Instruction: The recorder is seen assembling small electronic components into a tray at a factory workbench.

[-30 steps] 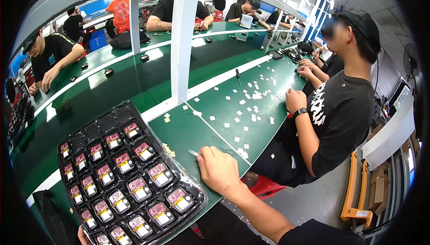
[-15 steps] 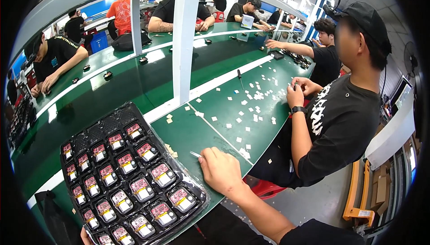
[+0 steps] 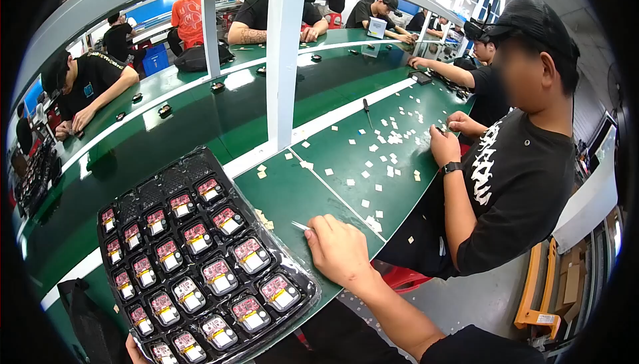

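Note:
A black plastic tray (image 3: 148, 199) lies tilted at the front left, with rows of pockets. Most pockets hold a small device with a red circuit board, a white block and yellow tape (image 3: 249, 255); the far row is bare. Only the fingers of my left hand (image 3: 135, 349) show, curled at the tray's near left edge; the rest is hidden beneath and beside it. Just right of the tray, over the green table (image 3: 319, 194), my right hand (image 3: 338, 252) is closed on slim pale tweezers (image 3: 300, 225). Their tips point left toward the tray and hold nothing I can see.
Small pale square pieces (image 3: 394, 139) are scattered across the table, near a screwdriver (image 3: 367, 113). A white post (image 3: 285, 64) rises behind the tray. A co-worker (image 3: 519, 137) sits close on the right. Across the green belt (image 3: 226, 121), carrying small devices, other people work. A black bag (image 3: 90, 314) lies left.
My view has shifted slightly, so the scene sits a little farther right. Both hands keep their hold on tray and tweezers. A farther co-worker's outstretched hand has come down near a black box.

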### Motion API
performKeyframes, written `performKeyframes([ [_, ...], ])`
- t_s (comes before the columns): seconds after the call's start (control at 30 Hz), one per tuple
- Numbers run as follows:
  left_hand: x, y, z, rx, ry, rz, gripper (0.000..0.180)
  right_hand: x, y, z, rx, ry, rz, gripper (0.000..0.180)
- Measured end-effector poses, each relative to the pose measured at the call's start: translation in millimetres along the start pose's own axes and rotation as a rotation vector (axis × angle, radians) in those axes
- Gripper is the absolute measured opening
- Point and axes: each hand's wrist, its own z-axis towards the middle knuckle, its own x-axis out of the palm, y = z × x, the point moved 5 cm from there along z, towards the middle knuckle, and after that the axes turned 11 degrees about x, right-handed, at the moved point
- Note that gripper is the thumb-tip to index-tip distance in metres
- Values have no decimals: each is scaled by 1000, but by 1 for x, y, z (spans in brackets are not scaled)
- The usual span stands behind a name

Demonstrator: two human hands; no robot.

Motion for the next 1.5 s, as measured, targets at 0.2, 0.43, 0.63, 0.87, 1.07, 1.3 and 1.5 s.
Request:
performKeyframes([
  [0.2,2,-9,-1,-34,-29,-84,37,-2,0,-1,0,28,10,10],
  [0.43,3,-14,1,35,-3,-22,34,-1,-1,-1,0,21,5,11],
  [0.63,0,-9,1,15,2,-9,34,0,-1,-2,0,32,-2,12],
  [0.87,-2,-5,-2,2,4,12,35,-1,-1,-2,-18,1,11,11],
  [1.07,-1,-3,-1,17,14,-13,37,-2,0,-2,-15,8,11,12],
  [1.3,-4,0,-5,60,55,-51,43,-2,0,-1,-5,10,19,13],
  [1.5,-6,6,-7,10,34,-73,50,0,-1,-2,-17,6,17,12],
])
